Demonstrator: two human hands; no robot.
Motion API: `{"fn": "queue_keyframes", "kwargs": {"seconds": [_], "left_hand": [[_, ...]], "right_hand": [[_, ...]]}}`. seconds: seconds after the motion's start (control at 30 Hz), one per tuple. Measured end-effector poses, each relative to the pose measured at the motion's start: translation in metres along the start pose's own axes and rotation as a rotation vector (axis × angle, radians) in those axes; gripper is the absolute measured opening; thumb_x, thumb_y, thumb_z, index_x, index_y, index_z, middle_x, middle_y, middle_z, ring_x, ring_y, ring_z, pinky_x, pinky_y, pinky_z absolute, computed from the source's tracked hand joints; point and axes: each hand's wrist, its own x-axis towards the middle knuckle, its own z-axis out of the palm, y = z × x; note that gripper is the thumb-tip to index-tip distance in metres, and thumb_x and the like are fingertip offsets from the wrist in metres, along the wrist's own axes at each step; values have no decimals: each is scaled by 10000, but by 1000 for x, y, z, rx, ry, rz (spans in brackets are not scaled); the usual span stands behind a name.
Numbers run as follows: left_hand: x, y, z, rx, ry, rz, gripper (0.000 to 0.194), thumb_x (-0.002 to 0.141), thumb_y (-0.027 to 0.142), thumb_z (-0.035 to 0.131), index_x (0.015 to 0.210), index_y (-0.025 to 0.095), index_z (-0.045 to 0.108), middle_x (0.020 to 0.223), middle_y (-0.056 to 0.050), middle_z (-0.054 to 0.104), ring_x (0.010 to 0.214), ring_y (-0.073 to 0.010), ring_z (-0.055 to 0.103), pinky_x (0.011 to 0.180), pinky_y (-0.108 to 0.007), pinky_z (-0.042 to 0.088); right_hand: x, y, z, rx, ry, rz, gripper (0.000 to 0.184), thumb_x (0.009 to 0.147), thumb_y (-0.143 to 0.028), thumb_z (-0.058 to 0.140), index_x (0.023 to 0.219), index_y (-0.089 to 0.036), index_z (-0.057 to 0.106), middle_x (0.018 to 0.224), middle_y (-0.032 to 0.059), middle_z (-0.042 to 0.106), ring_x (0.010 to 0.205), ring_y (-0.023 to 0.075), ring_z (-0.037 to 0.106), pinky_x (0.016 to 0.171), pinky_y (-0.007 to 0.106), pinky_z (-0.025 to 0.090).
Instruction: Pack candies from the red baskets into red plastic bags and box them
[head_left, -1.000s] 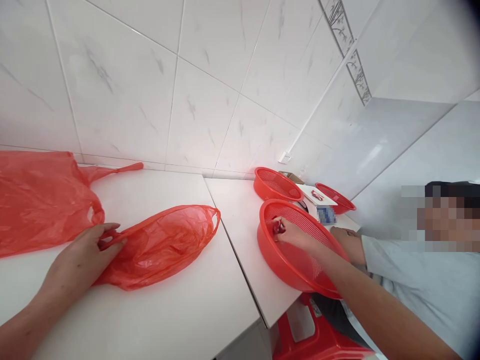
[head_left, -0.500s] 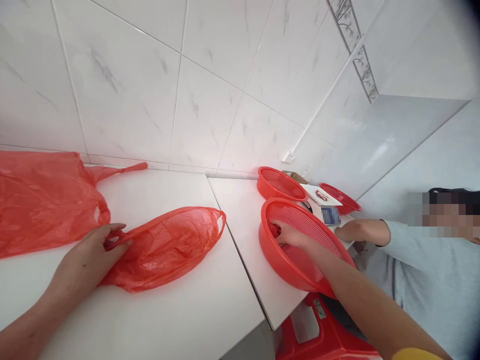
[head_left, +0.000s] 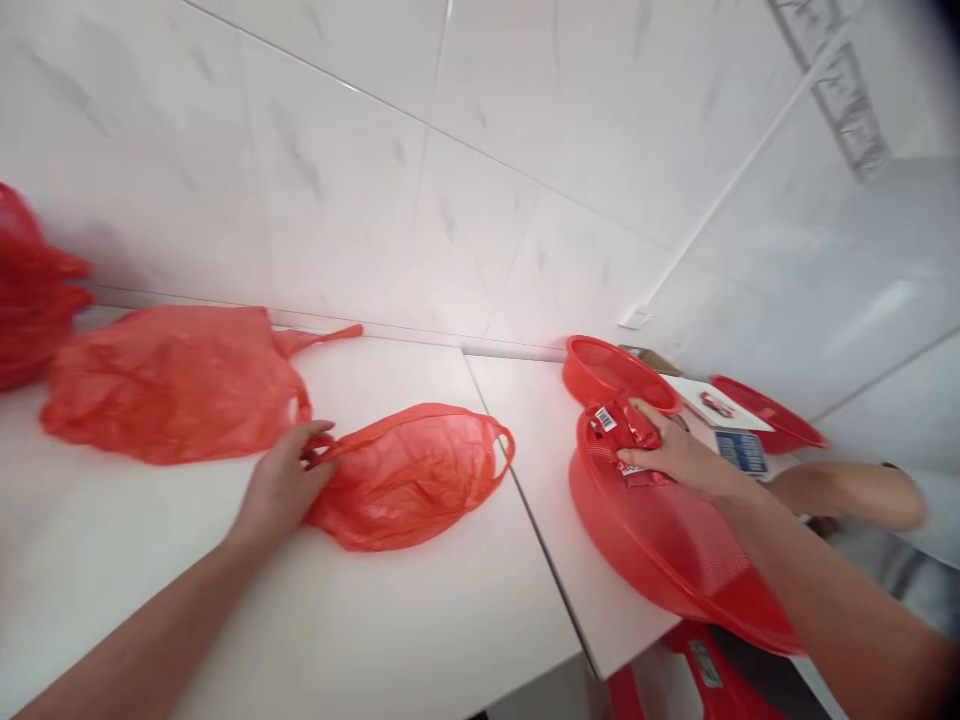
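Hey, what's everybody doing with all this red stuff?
Someone's left hand is pinching one end of a red plastic bag on the white table. Their right hand holds some shiny red packets over one end of a big red basket. Another person's arm is at the right, beyond that basket.

The right hand (head_left: 679, 460) hides part of its red packets (head_left: 630, 425). Far left of the left hand's (head_left: 281, 485) grip, a bag (head_left: 26, 310) is cut off.
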Motion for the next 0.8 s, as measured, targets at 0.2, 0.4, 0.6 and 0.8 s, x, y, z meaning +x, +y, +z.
{"fn": "queue_keyframes", "kwargs": {"seconds": [0.2, 0.4, 0.6, 0.8], "left_hand": [[-3, 2, 1, -47, 8, 76, 433, 729, 325, 562, 1153, 240, 538, 1051, -40, 622, 907, -194, 591, 812, -340, 491], [-3, -3, 1, -40, 16, 61, 398, 740, 301, 549, 1135, 255, 552, 1070, -32, 621, 928, -188, 593, 807, -325, 495], [2, -10, 3, -97, 24, 63, 406, 729, 280, 559, 1133, 241, 555, 1062, -38, 629, 950, -191, 603, 827, -324, 495], [5, -15, 6, -116, 27, 77, 394, 738, 304, 561, 1124, 224, 558, 1070, -47, 629, 973, -204, 610, 844, -336, 496]], "right_hand": [[-1, -78, 87, -267, -320, -431, 597, 689, -106, 594, 1230, -327, 475, 1101, -5, 608, 851, 182, 633, 663, 277, 537], [16, -95, 179, -636, -466, -846, 717, 674, 39, 481, 1273, -354, 457, 1331, -2, 477, 1085, 197, 548, 805, 279, 486], [23, -84, 168, -674, -362, -734, 710, 746, -74, 492, 1375, -373, 354, 1452, -9, 356, 1263, 210, 426, 1001, 366, 409], [7, -58, 96, -569, -63, -483, 344, 831, -372, 498, 1167, -339, 562, 1270, 19, 546, 1043, 237, 589, 816, 375, 522]]}}
